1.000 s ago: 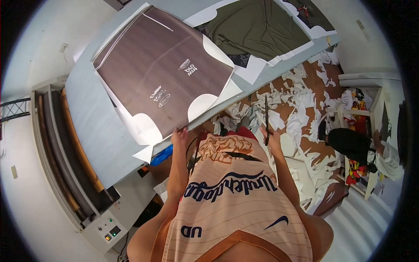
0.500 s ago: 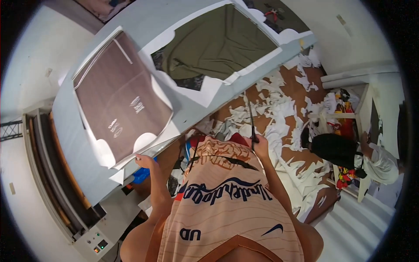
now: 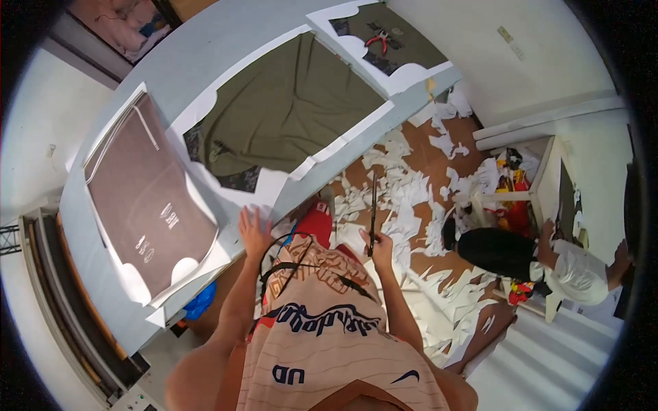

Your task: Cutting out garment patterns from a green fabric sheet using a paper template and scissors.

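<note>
My left hand (image 3: 254, 228), fingers spread, rests at the near edge of the pale blue table, by the white border of an olive-green sheet (image 3: 274, 116). It holds nothing. My right hand (image 3: 377, 248) is closed around the dark handle of long scissors (image 3: 373, 209), their blades pointing away from me, off the table's edge. To the left of my left hand lies a brown printed panel (image 3: 147, 198) with white edges and rounded white cut-outs. The olive sheet has creases and dark patterned corners.
Red-handled pliers (image 3: 378, 42) lie on a dark sheet at the table's far end. White scraps (image 3: 404, 212) cover the brown floor on the right. Another person (image 3: 576, 270) in a white top is by a wooden-framed bin. A roller machine (image 3: 65, 301) stands at left.
My left hand has left the brown panel's near corner and moved right along the table edge, its fingers spreading. The scissors stay in my right hand. The view has shifted.
</note>
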